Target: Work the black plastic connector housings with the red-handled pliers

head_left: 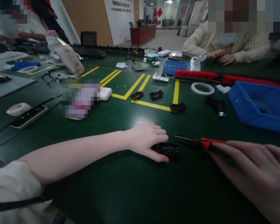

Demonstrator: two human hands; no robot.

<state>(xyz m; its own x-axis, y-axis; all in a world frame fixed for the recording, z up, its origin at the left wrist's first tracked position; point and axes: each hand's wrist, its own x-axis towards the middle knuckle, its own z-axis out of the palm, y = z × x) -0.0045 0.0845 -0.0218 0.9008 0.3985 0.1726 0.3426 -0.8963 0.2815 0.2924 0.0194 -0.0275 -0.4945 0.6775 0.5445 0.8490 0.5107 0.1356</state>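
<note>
My left hand point(146, 140) reaches across the green table and its fingers are closed on a small black plastic part point(169, 150) that rests on the surface. My right hand point(254, 169) comes in from the lower right and grips red-handled needle-nose pliers point(198, 141). The pliers' closed tips point left, just above and to the right of the black part, without touching it.
Three similar black parts point(137, 95) point(156, 94) point(178, 107) lie along yellow floor-tape lines. A blue bin point(259, 104) sits at right, a black tool point(216, 105) and tape roll point(202, 88) nearby. A power strip point(29, 116) lies left. Other people sit at the far side.
</note>
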